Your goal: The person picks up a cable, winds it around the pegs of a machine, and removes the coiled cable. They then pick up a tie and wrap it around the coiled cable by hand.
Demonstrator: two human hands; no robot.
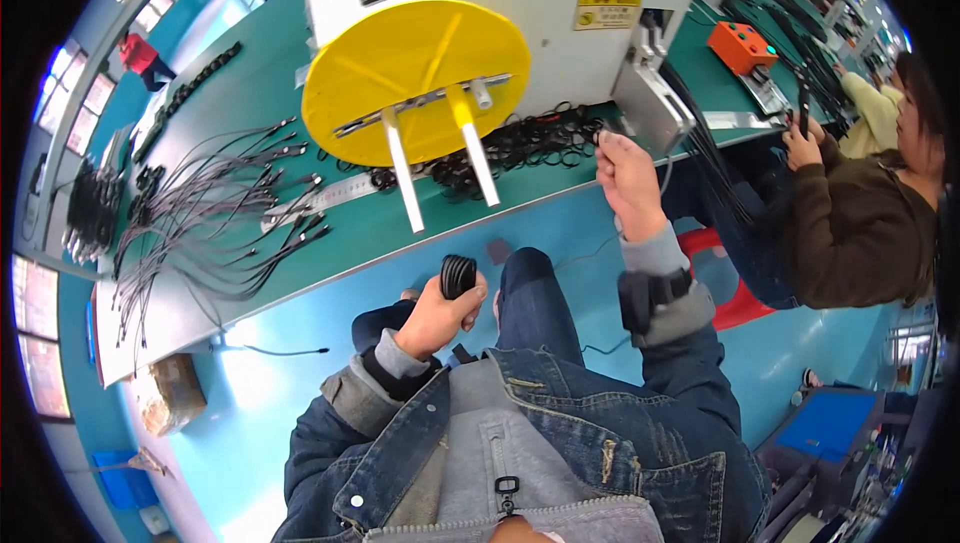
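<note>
My left hand point(437, 317) is closed around a small coil of black cable point(458, 274), held above my lap. My right hand point(630, 181) is raised at the table's front edge, its fingers pinched on a thin black wire point(608, 133) beside the pile of coiled black cables point(520, 148). Just above the pile stands a white winding machine point(560, 13) with a big yellow disc point(415, 78) and white pegs point(403, 183).
Several loose black cables point(210, 213) fan over the left of the green table point(360, 233), with a steel ruler point(325, 198). A person in a brown jacket point(850, 233) sits at right on a red stool point(735, 298). An orange box point(742, 45) rests far right.
</note>
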